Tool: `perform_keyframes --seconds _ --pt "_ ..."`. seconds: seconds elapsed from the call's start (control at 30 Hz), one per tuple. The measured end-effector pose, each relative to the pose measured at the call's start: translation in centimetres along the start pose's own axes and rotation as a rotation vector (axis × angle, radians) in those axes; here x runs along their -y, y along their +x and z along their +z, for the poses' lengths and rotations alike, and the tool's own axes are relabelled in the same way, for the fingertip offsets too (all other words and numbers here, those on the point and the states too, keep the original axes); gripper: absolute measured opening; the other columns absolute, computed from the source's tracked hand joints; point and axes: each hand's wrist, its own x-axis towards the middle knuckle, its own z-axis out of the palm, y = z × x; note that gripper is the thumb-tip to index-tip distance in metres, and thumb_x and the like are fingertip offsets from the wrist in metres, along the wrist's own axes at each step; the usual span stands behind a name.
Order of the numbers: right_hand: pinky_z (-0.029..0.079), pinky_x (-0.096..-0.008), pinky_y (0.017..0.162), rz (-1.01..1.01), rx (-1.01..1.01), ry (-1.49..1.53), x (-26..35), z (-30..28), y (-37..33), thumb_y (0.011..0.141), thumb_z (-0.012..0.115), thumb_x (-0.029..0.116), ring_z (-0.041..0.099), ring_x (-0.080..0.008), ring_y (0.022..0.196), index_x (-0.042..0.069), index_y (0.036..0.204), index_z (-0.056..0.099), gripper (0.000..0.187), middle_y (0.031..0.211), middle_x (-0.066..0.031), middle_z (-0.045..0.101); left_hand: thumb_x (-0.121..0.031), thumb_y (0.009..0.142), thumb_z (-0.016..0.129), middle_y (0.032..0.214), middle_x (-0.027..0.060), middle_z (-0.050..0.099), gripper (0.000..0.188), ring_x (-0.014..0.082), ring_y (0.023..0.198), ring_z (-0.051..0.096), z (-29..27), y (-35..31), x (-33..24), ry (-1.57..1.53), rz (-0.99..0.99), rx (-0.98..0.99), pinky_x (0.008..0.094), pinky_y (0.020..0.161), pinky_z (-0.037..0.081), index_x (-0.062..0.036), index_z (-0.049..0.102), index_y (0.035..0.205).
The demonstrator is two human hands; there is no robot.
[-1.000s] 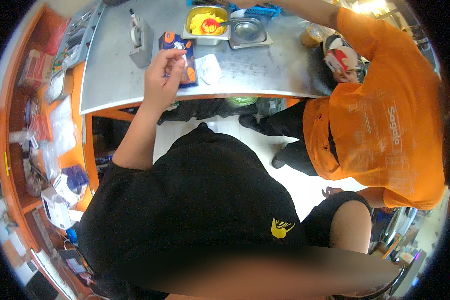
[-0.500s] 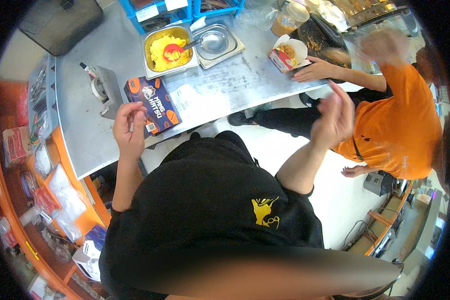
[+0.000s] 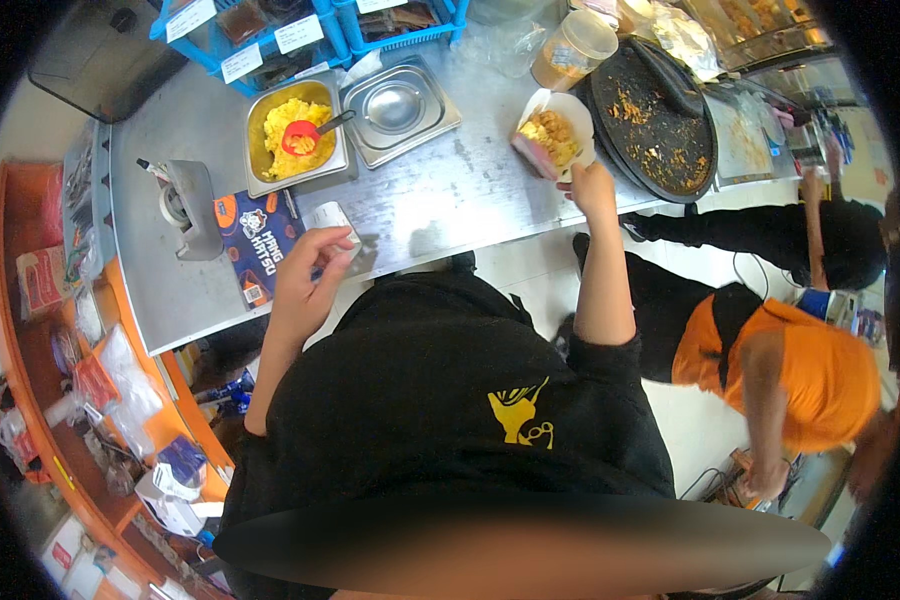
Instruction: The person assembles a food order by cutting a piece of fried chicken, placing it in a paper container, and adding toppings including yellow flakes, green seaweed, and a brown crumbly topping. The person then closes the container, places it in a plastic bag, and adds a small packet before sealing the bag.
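My left hand (image 3: 305,275) is over the near edge of the steel counter (image 3: 450,195), its fingers pinched on a small white paper slip (image 3: 330,215). Just left of it a dark blue flat carton (image 3: 255,245) lies on the counter. My right hand (image 3: 592,187) reaches forward and grips the lower edge of a white paper box of fried pieces (image 3: 553,135), next to a round black griddle (image 3: 655,115) strewn with crumbs.
A steel pan of yellow food with a red scoop (image 3: 295,140) and an empty steel pan (image 3: 398,108) stand at the back. A grey tape dispenser (image 3: 192,205) stands left. Orange shelves (image 3: 90,380) hold bags. A person in orange (image 3: 795,370) bends at my right.
My right hand has gone from mid-air to the food box, which the person in orange held before. That person has stepped away right. My left hand left the blue carton and holds the slip.
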Motion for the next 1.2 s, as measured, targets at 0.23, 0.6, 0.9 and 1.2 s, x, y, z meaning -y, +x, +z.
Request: perform_keyframes --seconds 0.23,0.6,0.9,1.2 --pt "0.051 -0.0435 0.086 -0.127 0.412 0.250 3.4 1.5 -8.2 0.092 0.057 0.027 0.067 -0.0382 0.099 -0.005 0.123 0.056 0.045 0.110 -0.0231 0.068 -0.029 0.073 0.084 0.144 0.0242 0.037 0.105 0.0344 0.132 0.040 10.5 4.9 1.6 0.231 -0.170 0.208 0.0415 0.109 0.035 -0.0004 0.017 0.149" --pt "0.048 -0.0331 0.094 -0.360 0.901 0.321 4.4 3.7 -2.5 0.088 0.043 -0.007 0.061 -0.0239 0.112 0.004 0.145 0.041 0.058 0.138 -0.0123 0.055 -0.026 0.055 0.096 0.153 0.0289 0.013 0.145 0.0380 0.143 0.024 14.6 2.7 4.3 -0.045 -0.348 -0.137 0.0412 0.118 0.023 0.0047 -0.011 0.148" --pt "0.054 -0.0390 0.076 -0.869 0.425 0.119 18.1 4.4 0.6 0.091 0.057 0.016 0.070 -0.0274 0.088 0.007 0.105 0.071 0.021 0.093 -0.0120 0.073 -0.014 0.079 0.080 0.155 0.0211 0.018 0.108 0.0348 0.142 0.029 12.3 -1.6 2.9 -0.196 -0.256 -0.447 0.0434 0.116 0.027 -0.0059 0.002 0.152" --pt "0.052 -0.0440 0.082 -1.313 0.001 -0.568 30.2 13.7 0.0 0.086 0.066 0.030 0.061 -0.0343 0.098 0.011 0.094 0.075 0.024 0.103 -0.0155 0.063 -0.020 0.098 0.058 0.118 0.0119 0.061 0.047 0.0148 0.093 0.065 7.8 1.3 7.1 -0.285 -0.336 -0.719 0.0276 0.080 0.052 -0.0005 0.045 0.139"
